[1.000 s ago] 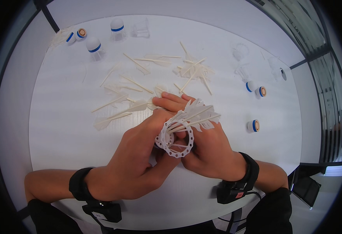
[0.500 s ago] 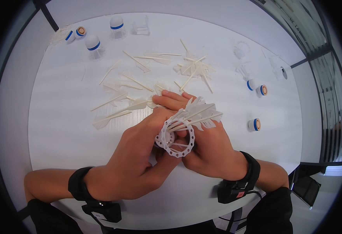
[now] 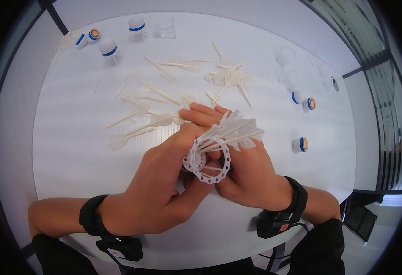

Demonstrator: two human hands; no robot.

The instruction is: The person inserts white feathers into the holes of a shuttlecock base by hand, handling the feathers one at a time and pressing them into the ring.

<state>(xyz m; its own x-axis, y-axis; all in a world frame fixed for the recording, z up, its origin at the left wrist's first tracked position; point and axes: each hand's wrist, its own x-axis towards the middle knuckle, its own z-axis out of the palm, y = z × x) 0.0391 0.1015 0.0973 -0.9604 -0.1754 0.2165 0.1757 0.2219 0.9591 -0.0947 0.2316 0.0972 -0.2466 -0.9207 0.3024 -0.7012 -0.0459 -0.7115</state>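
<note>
Both my hands meet over the middle of a round white table (image 3: 72, 151). My left hand (image 3: 164, 178) and my right hand (image 3: 247, 169) together grip a white plastic ring frame (image 3: 208, 162) with small holes round its rim. Several white feathers (image 3: 235, 130) stick out of the frame, fanning to the upper right. My left fingers curl over the top of the frame near the feather bases. Black bands sit on both wrists.
Loose white feathers (image 3: 137, 123) lie scattered on the table beyond my hands, with another heap (image 3: 228, 75) further back. Small white cork caps with blue bands stand at the back left (image 3: 109, 48) and at the right (image 3: 300, 144). Clear plastic frames (image 3: 283, 57) lie back right.
</note>
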